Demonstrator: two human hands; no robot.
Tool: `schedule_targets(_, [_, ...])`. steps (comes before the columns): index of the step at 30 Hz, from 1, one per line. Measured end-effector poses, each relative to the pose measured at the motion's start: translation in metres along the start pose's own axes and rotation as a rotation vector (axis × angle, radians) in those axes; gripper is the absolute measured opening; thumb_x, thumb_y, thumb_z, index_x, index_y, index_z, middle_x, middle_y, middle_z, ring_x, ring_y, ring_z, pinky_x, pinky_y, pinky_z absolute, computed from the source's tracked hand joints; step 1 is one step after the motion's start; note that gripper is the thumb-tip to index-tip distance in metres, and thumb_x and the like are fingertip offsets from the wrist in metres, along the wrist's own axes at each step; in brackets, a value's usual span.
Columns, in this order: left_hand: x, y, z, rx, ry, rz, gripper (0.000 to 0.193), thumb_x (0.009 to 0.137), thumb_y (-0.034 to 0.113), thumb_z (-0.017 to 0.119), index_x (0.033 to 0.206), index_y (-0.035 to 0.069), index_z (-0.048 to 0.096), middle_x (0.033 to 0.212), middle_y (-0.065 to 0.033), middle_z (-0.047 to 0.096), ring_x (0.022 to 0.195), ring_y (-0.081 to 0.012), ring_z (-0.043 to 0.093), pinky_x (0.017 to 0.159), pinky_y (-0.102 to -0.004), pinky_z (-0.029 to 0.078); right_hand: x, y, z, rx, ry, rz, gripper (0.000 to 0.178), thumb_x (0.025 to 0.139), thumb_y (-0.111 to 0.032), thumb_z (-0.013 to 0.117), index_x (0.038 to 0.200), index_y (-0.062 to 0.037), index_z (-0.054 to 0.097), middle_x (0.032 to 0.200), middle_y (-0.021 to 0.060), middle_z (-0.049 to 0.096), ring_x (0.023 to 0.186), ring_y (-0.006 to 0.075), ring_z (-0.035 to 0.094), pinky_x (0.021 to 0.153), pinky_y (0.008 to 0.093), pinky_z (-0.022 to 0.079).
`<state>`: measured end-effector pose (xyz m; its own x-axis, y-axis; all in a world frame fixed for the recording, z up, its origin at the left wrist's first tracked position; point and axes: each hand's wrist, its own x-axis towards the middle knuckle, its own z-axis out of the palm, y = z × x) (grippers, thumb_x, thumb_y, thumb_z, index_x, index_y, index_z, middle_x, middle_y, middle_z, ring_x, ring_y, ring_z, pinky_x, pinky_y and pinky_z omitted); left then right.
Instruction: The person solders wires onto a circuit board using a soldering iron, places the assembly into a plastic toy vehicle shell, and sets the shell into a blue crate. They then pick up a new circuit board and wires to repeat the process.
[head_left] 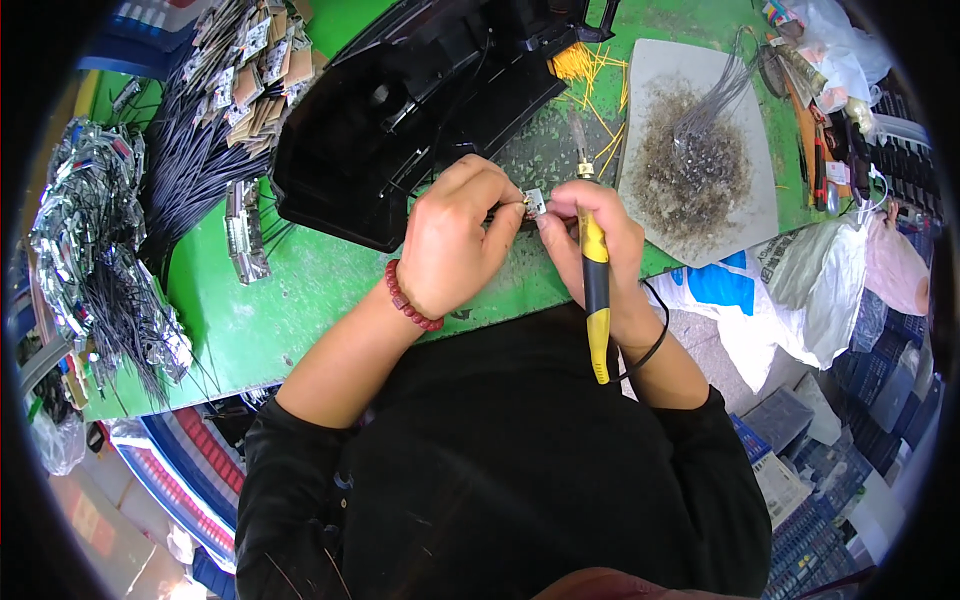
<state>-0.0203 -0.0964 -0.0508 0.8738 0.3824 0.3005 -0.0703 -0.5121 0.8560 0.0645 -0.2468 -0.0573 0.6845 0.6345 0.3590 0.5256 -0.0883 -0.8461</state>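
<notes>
My left hand [455,235], with a red bead bracelet at the wrist, is closed with its fingertips on a small white circuit board [535,202]. Opposite it, the thumb and finger of my right hand [612,235] come to the board's other edge. That same hand holds a yellow and black soldering iron [596,280], its metal tip pointing away from me and its cord looping by my forearm. Just beyond my left hand lies a large black plastic housing [345,150], open side up, with thin black wires in it. My fingers partly hide the board.
On the green table [330,300], bundles of black cables [195,190] and silvery parts [85,230] lie at left. Yellow wires [585,65] lie beyond the iron. A grey sheet [655,75] with dark debris and thin wires is at right, near white plastic bags [800,290].
</notes>
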Motion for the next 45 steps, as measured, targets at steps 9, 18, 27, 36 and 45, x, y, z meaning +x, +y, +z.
schedule_targets(9, [-0.002,0.002,0.001,0.300,-0.048,0.173,0.019,0.067,0.002,0.075,0.082,0.005,0.063,0.084,-0.0082,0.064,0.084,-0.0289,0.062,0.070,-0.0372,0.053,0.015,0.014,-0.003,-0.215,0.106,-0.204,0.035,0.072,0.006,0.072,0.103,-0.0080,0.062,0.070,0.0076,0.064,0.056,0.0226,0.063,0.054,0.0310,0.049])
schedule_targets(18, [-0.002,0.002,0.004,0.308,-0.066,0.177,0.016,0.069,-0.001,0.072,0.082,0.003,0.064,0.084,-0.0104,0.063,0.082,-0.0304,0.062,0.071,-0.0384,0.052,0.003,0.003,-0.015,-0.513,-0.137,-0.406,0.028,0.070,-0.002,0.075,0.095,-0.0117,0.067,0.057,0.0002,0.048,0.047,0.0191,0.050,0.044,0.0325,0.036])
schedule_targets(27, [0.008,0.036,-0.007,0.496,0.041,0.155,0.045,0.062,0.007,0.079,0.106,0.009,0.069,0.147,-0.0233,0.035,0.138,-0.0496,0.026,0.111,-0.0563,0.027,-0.004,-0.001,-0.022,-0.526,-0.129,-0.327,0.029,0.077,-0.018,0.066,0.105,-0.0186,0.064,0.062,0.0011,0.048,0.054,0.0194,0.056,0.046,0.0351,0.042])
schedule_targets(36, [0.020,0.027,-0.018,0.661,-0.124,-0.027,0.037,0.072,0.016,0.077,0.108,0.013,0.069,0.136,-0.0201,0.051,0.127,-0.0371,0.046,0.099,-0.0493,0.038,-0.007,0.009,-0.017,-0.466,-0.019,-0.399,0.035,0.072,-0.015,0.071,0.106,-0.0168,0.067,0.059,0.0004,0.049,0.053,0.0197,0.055,0.047,0.0342,0.041])
schedule_targets(45, [0.025,0.007,-0.030,-0.396,-0.037,-0.275,0.014,0.094,-0.002,0.056,0.105,-0.002,0.065,0.094,-0.0026,0.064,0.083,-0.0089,0.060,0.078,-0.0221,0.048,-0.009,0.011,-0.018,-0.438,-0.039,-0.362,0.031,0.074,-0.016,0.069,0.105,-0.0168,0.065,0.060,-0.0002,0.052,0.054,0.0193,0.058,0.049,0.0337,0.043])
